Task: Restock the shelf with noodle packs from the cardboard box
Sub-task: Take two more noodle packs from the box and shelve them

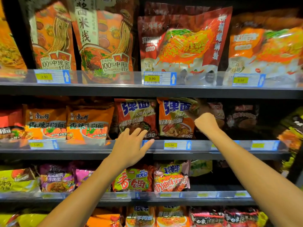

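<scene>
Orange noodle pack gripped by right hand, left hand — fingers spread — on shelf edge

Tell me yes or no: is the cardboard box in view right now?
No, only stocked shelves show, with the left hand open at the middle shelf's edge and the right hand gripping an orange noodle pack.

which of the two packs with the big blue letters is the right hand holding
The orange pack, right of the two; the right hand grips its upper right corner. The red pack only has the left hand in front.
</scene>
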